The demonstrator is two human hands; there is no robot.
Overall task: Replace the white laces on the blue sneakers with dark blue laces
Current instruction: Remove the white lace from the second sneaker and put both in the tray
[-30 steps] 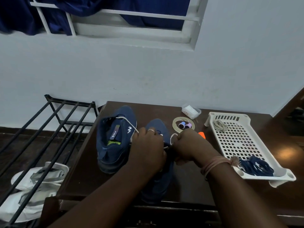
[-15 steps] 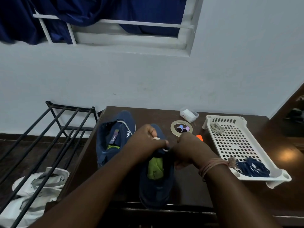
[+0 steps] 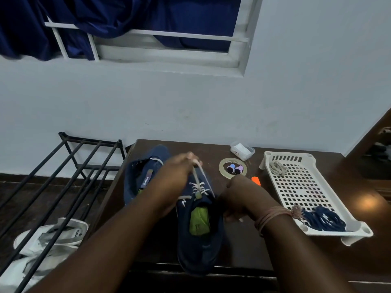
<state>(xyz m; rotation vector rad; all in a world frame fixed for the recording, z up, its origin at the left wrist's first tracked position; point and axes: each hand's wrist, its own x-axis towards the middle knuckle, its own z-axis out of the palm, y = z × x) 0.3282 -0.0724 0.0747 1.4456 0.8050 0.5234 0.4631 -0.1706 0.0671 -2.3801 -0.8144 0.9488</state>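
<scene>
pinching the white lace (image 3: 197, 176) near its free end, the left hand (image 3: 179, 172) is raised above the toe of the near sneaker (image 3: 201, 240), its fingers closed on the lace so that two strands run taut from the fingers down to the eyelets, where several crossings are threaded. the right hand (image 3: 239, 199) grips the right side of that sneaker by its collar, fingers curled around the edge, with a band of thread wrapped at the wrist. the near sneaker lies on the dark wooden table (image 3: 243, 250) with its heel over the front edge and its green insole showing. the second blue sneaker (image 3: 143, 176) sits just to its left, farther back. the dark blue laces (image 3: 323, 218) lie bundled in the near corner of the white perforated tray (image 3: 300, 187) on the right of the table, well apart from both shoes; a pale lace (image 3: 278, 168) lies coiled in the tray's far corner. a tape ring (image 3: 232, 169), a small plastic box (image 3: 242, 150) and an orange object (image 3: 256, 180) sit behind the hands. a black rack (image 3: 69, 176) stands to the left above white shoes (image 3: 48, 240).
</scene>
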